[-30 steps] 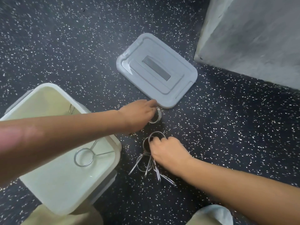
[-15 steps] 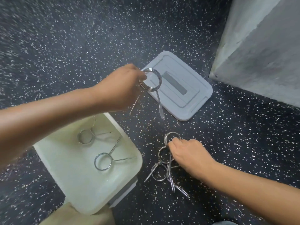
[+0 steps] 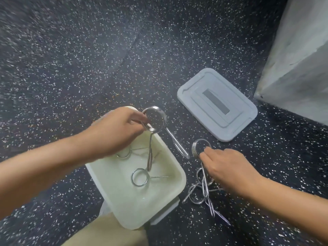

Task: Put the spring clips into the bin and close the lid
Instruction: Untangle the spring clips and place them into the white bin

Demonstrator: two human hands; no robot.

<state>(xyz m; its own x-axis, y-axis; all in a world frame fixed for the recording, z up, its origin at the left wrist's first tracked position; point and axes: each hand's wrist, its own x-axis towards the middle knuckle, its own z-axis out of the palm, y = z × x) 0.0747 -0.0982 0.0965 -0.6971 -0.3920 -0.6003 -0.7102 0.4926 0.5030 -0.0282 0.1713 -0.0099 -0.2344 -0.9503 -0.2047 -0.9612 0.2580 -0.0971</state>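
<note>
My left hand [image 3: 113,134] grips a metal spring clip [image 3: 157,125] by its coil, held above the far corner of the open cream bin [image 3: 170,190]; one leg hangs into the bin, the other points out over its rim. Two spring clips lie inside the bin, one [image 3: 139,177] near the middle and one [image 3: 124,153] partly under my left hand. My right hand [image 3: 225,167] is shut on the coil of another spring clip [image 3: 197,148], lifted above a small pile of spring clips [image 3: 200,190] on the floor. The grey lid [image 3: 230,119] lies flat on the floor beyond.
Everything sits on a dark speckled floor [image 3: 88,59]. A grey concrete block [image 3: 298,68] rises at the right, close behind the lid. My trouser leg [image 3: 106,231] shows at the bottom edge, next to the bin.
My left hand has carried its spring clip from above the lid over to the bin. My right hand has raised a clip from the pile.
</note>
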